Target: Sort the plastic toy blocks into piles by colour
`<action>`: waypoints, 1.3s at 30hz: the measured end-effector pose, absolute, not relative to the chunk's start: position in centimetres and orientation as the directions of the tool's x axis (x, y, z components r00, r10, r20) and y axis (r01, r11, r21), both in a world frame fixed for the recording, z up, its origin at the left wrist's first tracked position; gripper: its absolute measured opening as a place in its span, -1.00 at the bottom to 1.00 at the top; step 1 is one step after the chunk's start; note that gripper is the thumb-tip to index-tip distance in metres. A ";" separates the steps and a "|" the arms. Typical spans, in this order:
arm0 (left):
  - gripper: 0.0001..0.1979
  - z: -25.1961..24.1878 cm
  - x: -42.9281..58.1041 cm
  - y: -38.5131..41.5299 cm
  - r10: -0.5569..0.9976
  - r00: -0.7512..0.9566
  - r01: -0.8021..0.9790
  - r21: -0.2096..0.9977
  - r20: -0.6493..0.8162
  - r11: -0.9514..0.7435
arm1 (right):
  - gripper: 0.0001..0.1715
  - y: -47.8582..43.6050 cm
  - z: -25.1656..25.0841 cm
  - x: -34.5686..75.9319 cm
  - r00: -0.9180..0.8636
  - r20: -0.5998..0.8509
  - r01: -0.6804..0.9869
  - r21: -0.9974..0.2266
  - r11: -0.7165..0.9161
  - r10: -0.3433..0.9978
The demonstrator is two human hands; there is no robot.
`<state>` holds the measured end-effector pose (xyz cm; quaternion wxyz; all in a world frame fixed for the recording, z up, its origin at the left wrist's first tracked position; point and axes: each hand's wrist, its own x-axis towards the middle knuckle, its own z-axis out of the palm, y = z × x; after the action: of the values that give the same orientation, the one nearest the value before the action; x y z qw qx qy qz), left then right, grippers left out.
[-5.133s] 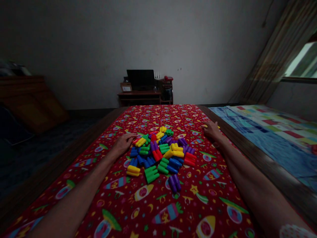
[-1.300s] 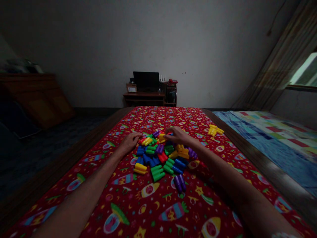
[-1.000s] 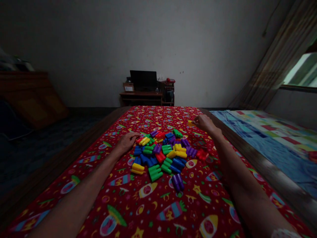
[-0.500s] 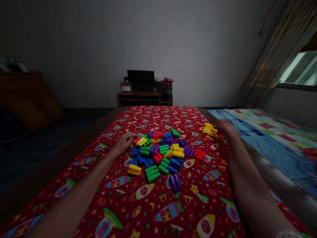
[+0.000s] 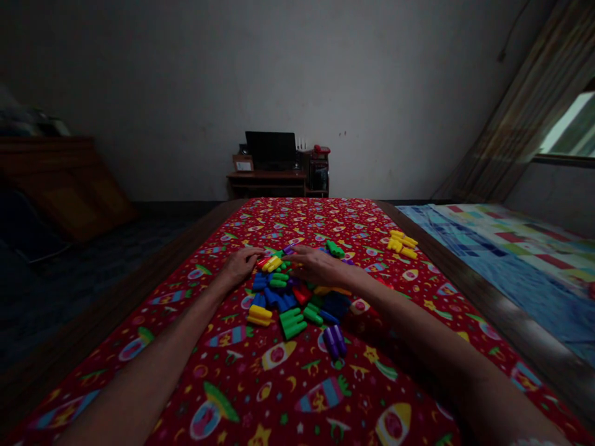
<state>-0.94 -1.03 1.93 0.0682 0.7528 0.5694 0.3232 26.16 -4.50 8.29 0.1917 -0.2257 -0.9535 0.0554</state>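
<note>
A pile of plastic toy blocks in several colours lies on the red patterned cloth point(image 5: 274, 356). My left hand point(image 5: 240, 265) rests at the pile's left edge, fingers loosely bent and apart, beside a red block and a yellow block point(image 5: 272, 264). Over the middle of the pile is my right hand point(image 5: 316, 266), fingers stretched leftward near the green blocks point(image 5: 279, 280); it hides the blocks beneath. Nothing shows in either hand. At the right edge of the cloth sits a separate group of yellow blocks point(image 5: 402, 244).
Nearest to me lie a purple block point(image 5: 334, 341), a green block point(image 5: 292, 323) and a yellow block point(image 5: 260, 315). The table's wooden edge point(image 5: 446, 266) shows on the right, with a bed point(image 5: 525, 272) beyond. A desk with a monitor point(image 5: 270, 148) stands by the wall.
My right hand has let go of the yellow block at the right-hand group and moved left over the pile. My left hand stays by the pile. The view has shifted slightly.
</note>
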 end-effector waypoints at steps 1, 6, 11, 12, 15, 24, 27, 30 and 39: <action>-0.62 2.0 -0.9 -1.1 0.901 0.147 0.814 0.467 0.408 -0.345 | -0.72 -4.6 7.7 25.7 -0.844 0.318 0.388 -0.192 0.901 0.431; -0.62 2.0 -0.8 -1.1 0.896 0.166 0.810 0.461 0.412 -0.362 | -0.70 -3.2 6.7 26.6 -0.786 0.174 0.564 -0.188 0.804 0.593; -0.64 1.8 -0.9 -0.9 0.894 0.159 0.818 0.451 0.419 -0.357 | -0.70 -2.9 6.3 27.5 -0.671 0.175 0.710 -0.127 0.692 0.721; -0.64 1.8 -0.9 -0.9 0.893 0.158 0.817 0.452 0.421 -0.358 | -0.68 -3.2 6.2 27.5 -0.656 0.166 0.730 -0.111 0.675 0.736; -0.64 1.8 -0.9 -1.0 0.891 0.159 0.814 0.454 0.425 -0.362 | -0.60 -3.7 6.3 27.3 -0.629 0.145 0.763 -0.075 0.642 0.764; -0.61 1.6 -1.1 -0.8 0.889 0.185 0.801 0.460 0.419 -0.383 | -0.51 -1.5 7.0 26.1 -0.594 -0.018 0.803 -0.075 0.591 0.805; -0.62 1.6 -1.3 -0.7 0.893 0.170 0.808 0.460 0.417 -0.368 | -0.58 -1.5 6.8 25.8 -0.570 0.067 0.817 -0.061 0.573 0.819; -0.64 1.6 -1.4 -0.6 0.895 0.169 0.813 0.455 0.413 -0.364 | -0.63 -1.6 7.6 26.3 -0.585 0.143 0.801 -0.057 0.596 0.799; -0.62 1.6 -1.3 -0.8 0.892 0.163 0.809 0.460 0.421 -0.365 | -0.50 1.1 11.4 36.1 -0.050 0.361 0.977 -0.175 0.120 0.931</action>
<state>-1.32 -0.82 1.56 0.0640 0.7598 0.5599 0.3243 36.11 1.13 11.41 0.1967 -0.6606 -0.7222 -0.0586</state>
